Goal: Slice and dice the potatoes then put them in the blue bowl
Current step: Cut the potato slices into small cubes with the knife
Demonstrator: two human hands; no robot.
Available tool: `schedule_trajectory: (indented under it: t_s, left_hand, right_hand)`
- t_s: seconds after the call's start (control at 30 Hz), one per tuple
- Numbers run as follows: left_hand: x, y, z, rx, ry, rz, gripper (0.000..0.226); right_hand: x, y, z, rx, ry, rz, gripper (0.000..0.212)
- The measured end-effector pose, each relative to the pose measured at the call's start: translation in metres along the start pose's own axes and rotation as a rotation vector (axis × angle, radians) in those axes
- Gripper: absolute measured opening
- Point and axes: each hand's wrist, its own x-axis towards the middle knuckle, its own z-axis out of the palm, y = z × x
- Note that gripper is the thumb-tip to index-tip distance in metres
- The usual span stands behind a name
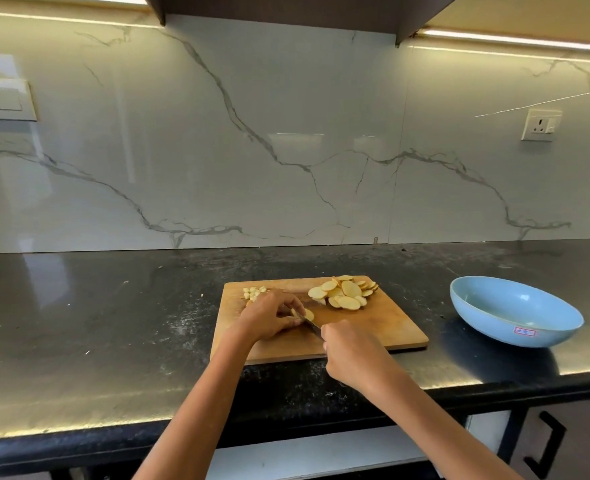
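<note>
While the left hand (269, 318) curls its fingers down on one thin potato slice (308, 315) on the wooden cutting board (373, 327), the right hand (350, 355) grips the knife (309, 325) tight. The slice looks firm, light and probably wet and slippery, so hold it near its edge, away from the blade. A pile of slices (343, 292) and some diced bits (253, 293) wait on the board, and the blue bowl (515, 311) sits well apart on the desk (113, 323).

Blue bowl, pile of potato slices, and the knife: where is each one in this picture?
blue bowl (543, 336): head view, on its outer wall near the sticker.
pile of potato slices (347, 292): head view, on a large slice mid-pile.
knife (309, 323): head view, on the blade between the hands.
</note>
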Motion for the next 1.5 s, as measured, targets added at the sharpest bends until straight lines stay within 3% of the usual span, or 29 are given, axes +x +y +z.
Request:
schedule_trajectory:
  t_s: [0.13,0.23,0.4,0.57,0.7,0.97,1.13,1.5]
  left_hand:
    - [0.001,-0.001,0.0,-0.008,0.006,0.013,0.013]
    - [0.001,-0.001,0.0,-0.006,0.005,0.032,0.011]
    - [-0.002,0.0,0.0,-0.06,0.012,0.046,0.01]
    - [-0.004,0.009,0.006,-0.032,0.119,0.046,0.043]
    - [-0.002,0.011,0.01,-0.006,0.136,0.093,0.041]
    - [0.0,0.013,0.004,0.004,0.026,0.112,0.034]
    - [0.002,0.013,0.005,0.039,-0.055,0.119,0.062]
    - [-0.003,0.008,0.006,0.032,0.009,0.106,0.036]
  right_hand:
    - [-0.001,0.004,-0.012,0.009,-0.063,0.006,0.009]
    - [-0.006,0.015,-0.03,0.066,-0.136,0.045,0.029]
    - [-0.005,0.031,-0.042,0.105,-0.096,0.077,0.036]
    - [0.002,0.037,-0.029,0.115,-0.079,0.088,0.042]
    - [0.002,0.04,-0.024,0.119,-0.075,0.087,0.041]
    - [0.01,0.044,-0.018,0.134,-0.039,0.101,0.041]
    - [0.014,0.045,-0.014,0.137,-0.035,0.114,0.041]
    - [0.006,0.042,-0.011,0.136,-0.031,0.152,0.037]
